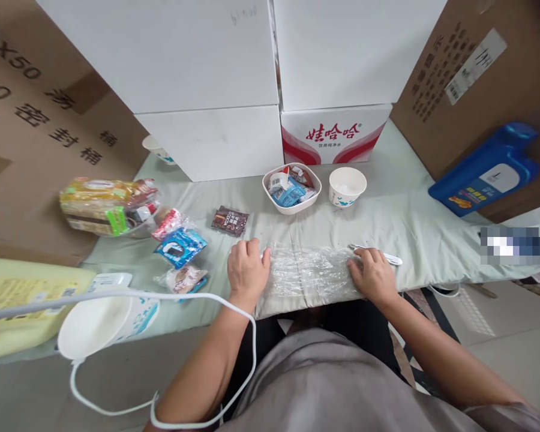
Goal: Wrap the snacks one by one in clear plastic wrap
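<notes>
A crinkled sheet of clear plastic film (308, 273) lies stretched flat on the pale green cloth between my two hands. My left hand (248, 270) rests at its left end, fingers curled, thumb against the edge. At the opposite end my right hand (374, 277) is likewise curled, its fingertips on the film. A slim white-handled tool, perhaps a utility knife (392, 258), lies just behind the right hand, which partly hides it. Beyond my left hand sits a brown cocoa packet (230, 221).
Snack packets (181, 246) and a bag of bread (101, 204) lie left. A bowl of packets (292, 209) and a paper cup (347, 187) stand before white boxes (234, 144). A blue bottle (486, 171) leans right. A white cable (254, 354) crosses my left arm.
</notes>
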Tool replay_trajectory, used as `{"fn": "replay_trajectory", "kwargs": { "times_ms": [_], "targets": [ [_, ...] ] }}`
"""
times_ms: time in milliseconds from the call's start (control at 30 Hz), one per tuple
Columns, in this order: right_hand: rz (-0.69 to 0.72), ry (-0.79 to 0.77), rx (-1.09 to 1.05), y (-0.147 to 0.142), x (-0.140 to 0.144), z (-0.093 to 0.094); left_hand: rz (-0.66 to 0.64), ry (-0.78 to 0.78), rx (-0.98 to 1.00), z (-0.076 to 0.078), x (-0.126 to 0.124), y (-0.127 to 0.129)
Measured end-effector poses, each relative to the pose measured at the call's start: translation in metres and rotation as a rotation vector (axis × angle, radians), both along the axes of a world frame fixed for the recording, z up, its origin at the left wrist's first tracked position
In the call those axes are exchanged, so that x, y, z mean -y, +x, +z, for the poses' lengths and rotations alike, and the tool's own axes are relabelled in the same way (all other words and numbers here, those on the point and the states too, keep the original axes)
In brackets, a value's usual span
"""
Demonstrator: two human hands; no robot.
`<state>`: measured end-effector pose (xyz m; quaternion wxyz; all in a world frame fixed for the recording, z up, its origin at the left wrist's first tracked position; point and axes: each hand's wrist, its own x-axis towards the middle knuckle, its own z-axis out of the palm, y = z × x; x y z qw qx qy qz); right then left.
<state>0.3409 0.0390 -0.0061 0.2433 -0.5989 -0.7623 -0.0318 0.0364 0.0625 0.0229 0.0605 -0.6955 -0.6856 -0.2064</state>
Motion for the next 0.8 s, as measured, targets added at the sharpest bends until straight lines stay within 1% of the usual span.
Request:
{"fn": "replay_trajectory", "kwargs": {
  "times_ms": [33,67,100,133,167,200,233,267,333,433,533,667,733,800],
  "targets": [
    [0.023,0.024,-0.016,-0.001,0.002,0.004,-0.08,0.067,0.028,0.001,0.003,0.002],
    [0.062,0.038,-0.026,-0.004,0.004,0.007,-0.201,0.087,0.047,0.0,0.007,0.005],
    [0.121,0.033,-0.024,-0.007,0.006,0.009,-0.345,0.068,0.051,-0.002,0.01,0.009],
    [0.197,0.009,-0.004,-0.011,0.008,0.01,-0.49,0.025,0.039,-0.006,0.013,0.013],
    [0.276,-0.024,0.031,-0.016,0.01,0.008,-0.605,-0.03,0.015,-0.01,0.016,0.016],
    [0.346,-0.064,0.078,-0.02,0.011,0.005,-0.679,-0.085,-0.015,-0.015,0.018,0.019],
    [0.398,-0.102,0.128,-0.024,0.012,0.001,-0.712,-0.133,-0.046,-0.02,0.02,0.022],
    [0.432,-0.135,0.172,-0.027,0.013,-0.003,-0.714,-0.169,-0.071,-0.024,0.021,0.023],
    [0.448,-0.176,0.217,-0.028,0.014,-0.009,-0.685,-0.2,-0.089,-0.028,0.023,0.021],
    [0.482,-0.188,0.203,-0.021,0.021,-0.006,-0.657,-0.182,-0.044,-0.022,0.03,0.008],
    [0.545,-0.184,0.165,-0.007,0.034,0.001,-0.646,-0.193,0.025,-0.014,0.04,-0.014],
    [0.507,-0.165,0.029,0.009,0.049,0.002,-0.647,-0.226,0.08,-0.015,0.053,-0.043],
    [0.493,-0.15,-0.086,0.014,0.052,0.003,-0.662,-0.218,0.11,-0.017,0.058,-0.051],
    [0.488,-0.14,-0.206,0.017,0.052,0.007,-0.68,-0.216,0.146,-0.016,0.062,-0.052]
  ]
}}
